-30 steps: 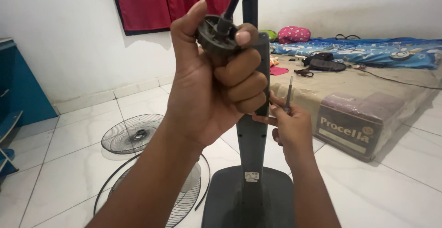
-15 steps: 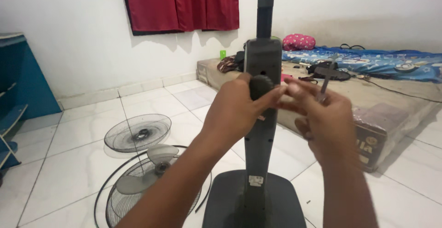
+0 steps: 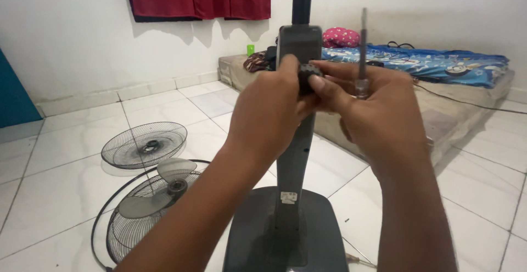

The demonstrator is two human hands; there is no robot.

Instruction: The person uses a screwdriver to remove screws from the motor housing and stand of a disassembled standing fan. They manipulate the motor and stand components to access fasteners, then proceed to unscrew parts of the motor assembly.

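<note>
Black, stiff and light, the small ridged knob (image 3: 307,77) is pinched at its rim between the closed fingers of the left hand (image 3: 269,113) and the right hand (image 3: 379,110), which also clamps a screwdriver (image 3: 362,52) upright.

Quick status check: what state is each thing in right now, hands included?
Left hand: closed around a small black ridged knob at the fan stand.
Right hand: fingertips on the knob, also gripping a screwdriver, shaft pointing up.
Fan stand: upright on its base, no fan head in view.
Fan guard: detached, lying on the floor.
Second guard with blade: detached, lying on the floor.
</note>
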